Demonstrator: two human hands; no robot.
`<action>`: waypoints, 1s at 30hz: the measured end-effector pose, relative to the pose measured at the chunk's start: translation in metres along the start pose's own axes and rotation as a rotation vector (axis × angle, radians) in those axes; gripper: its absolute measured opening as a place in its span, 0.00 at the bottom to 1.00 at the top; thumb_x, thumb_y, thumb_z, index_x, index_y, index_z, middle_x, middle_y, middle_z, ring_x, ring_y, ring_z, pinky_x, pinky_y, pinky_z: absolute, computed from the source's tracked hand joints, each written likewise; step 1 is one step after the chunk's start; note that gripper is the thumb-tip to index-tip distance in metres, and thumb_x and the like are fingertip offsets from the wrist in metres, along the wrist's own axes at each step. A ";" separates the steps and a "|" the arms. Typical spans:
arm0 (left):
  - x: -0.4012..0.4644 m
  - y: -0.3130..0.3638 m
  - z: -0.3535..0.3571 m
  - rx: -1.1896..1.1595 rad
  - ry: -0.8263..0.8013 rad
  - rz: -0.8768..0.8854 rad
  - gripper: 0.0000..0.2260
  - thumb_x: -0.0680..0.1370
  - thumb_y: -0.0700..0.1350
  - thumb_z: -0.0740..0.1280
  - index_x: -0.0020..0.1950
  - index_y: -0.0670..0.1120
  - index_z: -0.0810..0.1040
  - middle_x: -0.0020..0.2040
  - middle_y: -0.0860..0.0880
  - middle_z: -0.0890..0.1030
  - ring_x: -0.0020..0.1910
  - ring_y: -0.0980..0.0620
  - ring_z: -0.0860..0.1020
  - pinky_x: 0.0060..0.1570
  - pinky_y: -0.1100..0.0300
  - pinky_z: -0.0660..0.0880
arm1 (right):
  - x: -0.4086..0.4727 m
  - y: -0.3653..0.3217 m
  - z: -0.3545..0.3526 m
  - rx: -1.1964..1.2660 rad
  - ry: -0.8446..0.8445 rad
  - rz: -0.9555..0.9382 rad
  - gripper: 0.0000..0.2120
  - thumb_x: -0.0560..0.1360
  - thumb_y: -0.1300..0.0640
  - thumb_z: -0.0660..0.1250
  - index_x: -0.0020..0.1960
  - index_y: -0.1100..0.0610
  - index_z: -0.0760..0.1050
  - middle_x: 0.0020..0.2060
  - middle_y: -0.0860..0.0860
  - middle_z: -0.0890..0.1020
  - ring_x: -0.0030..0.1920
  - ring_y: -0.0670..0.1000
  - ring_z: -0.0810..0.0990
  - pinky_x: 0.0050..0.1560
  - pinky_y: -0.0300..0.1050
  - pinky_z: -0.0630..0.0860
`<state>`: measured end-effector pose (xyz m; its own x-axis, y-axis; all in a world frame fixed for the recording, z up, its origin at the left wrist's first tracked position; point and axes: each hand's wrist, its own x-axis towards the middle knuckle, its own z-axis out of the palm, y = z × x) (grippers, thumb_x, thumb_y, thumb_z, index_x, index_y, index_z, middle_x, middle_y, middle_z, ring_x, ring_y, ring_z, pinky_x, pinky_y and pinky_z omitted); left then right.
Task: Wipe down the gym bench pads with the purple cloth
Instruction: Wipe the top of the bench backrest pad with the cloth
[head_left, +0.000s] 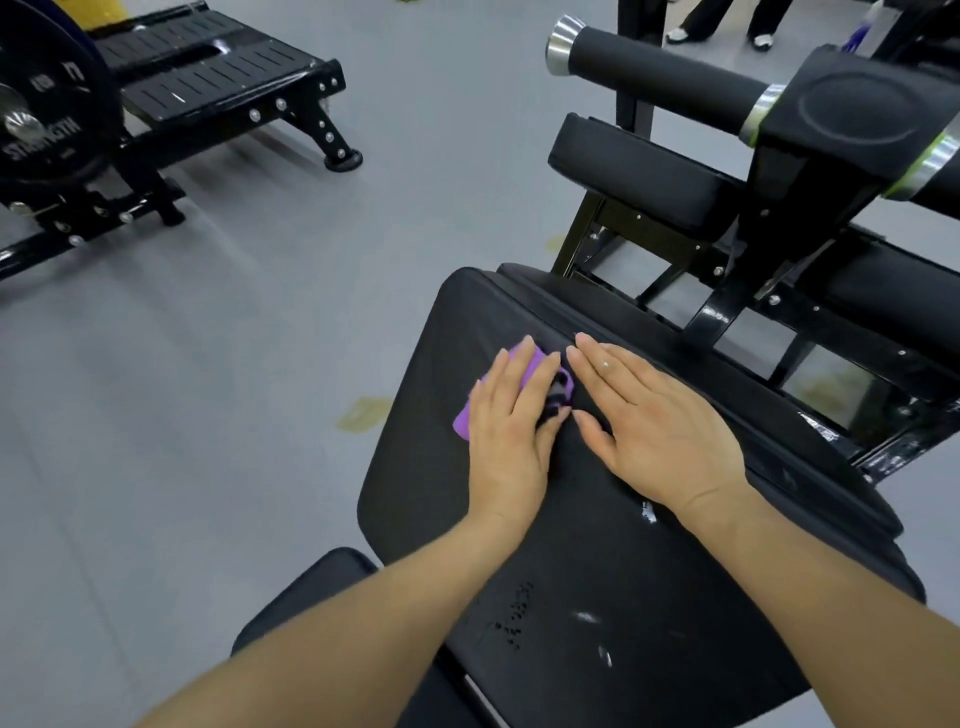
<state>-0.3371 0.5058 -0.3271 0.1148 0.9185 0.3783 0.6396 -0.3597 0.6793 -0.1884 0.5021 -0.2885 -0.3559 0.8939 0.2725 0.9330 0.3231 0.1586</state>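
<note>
Left fingers (522, 364): straight, close together, laid flat on the purple cloth (462, 423), pressing it down; nothing curled round it. Left hand (506, 431) covers most of the cloth. Purple shows past the fingertips, between the fingers and thumb, and at the outer edge of the palm.

Right fingers (605, 366): also straight and together, flat on the pad just beside the cloth, holding nothing. Right hand (660, 431) angled inward, its fingertips near those of the left hand. Whether the right index touches the cloth, cannot tell.

Cloth lies on the large black bench pad (597, 571), toward its far end, left of the pad's middle. Pad surface dull black; white scuffs and flecks on its near part, and a patch of small dark marks beside the left forearm. Both forearms bare, reaching in from the lower edge.

A second, smaller black pad (306, 592) sits low at the near left, partly under the left forearm.

Beyond the big pad: black steel frame (722, 312), a smaller raised pad (639, 171), and a foam roller (660, 67) with chrome end caps.

Far left: a black footplate (208, 78) and a weight plate (47, 104) with white lettering. Grey floor (260, 338) with a yellowish patch beside the bench. Shoes and trouser legs of other people at the top edge.
</note>
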 end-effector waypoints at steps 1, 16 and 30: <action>0.006 -0.006 -0.003 0.013 -0.011 0.034 0.22 0.77 0.48 0.62 0.71 0.51 0.67 0.74 0.52 0.63 0.74 0.51 0.57 0.74 0.51 0.53 | 0.000 0.000 0.001 -0.001 0.003 0.004 0.27 0.78 0.46 0.49 0.72 0.59 0.63 0.71 0.54 0.67 0.69 0.51 0.69 0.67 0.44 0.65; 0.016 -0.019 -0.012 0.088 -0.048 0.097 0.21 0.77 0.48 0.60 0.71 0.50 0.68 0.74 0.51 0.64 0.74 0.51 0.58 0.73 0.54 0.50 | 0.001 -0.002 -0.001 -0.020 0.007 0.016 0.27 0.78 0.47 0.50 0.72 0.59 0.63 0.70 0.54 0.68 0.68 0.51 0.70 0.66 0.44 0.67; 0.018 -0.012 -0.011 0.030 -0.019 0.033 0.22 0.78 0.46 0.62 0.71 0.50 0.66 0.74 0.52 0.62 0.75 0.52 0.56 0.74 0.54 0.50 | 0.001 -0.003 -0.002 -0.101 0.017 0.020 0.27 0.78 0.48 0.50 0.72 0.61 0.64 0.70 0.55 0.69 0.68 0.52 0.70 0.71 0.46 0.57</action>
<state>-0.3509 0.5251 -0.3217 0.1506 0.9092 0.3883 0.6576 -0.3854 0.6473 -0.1917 0.5012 -0.2871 -0.3390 0.8940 0.2929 0.9301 0.2716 0.2475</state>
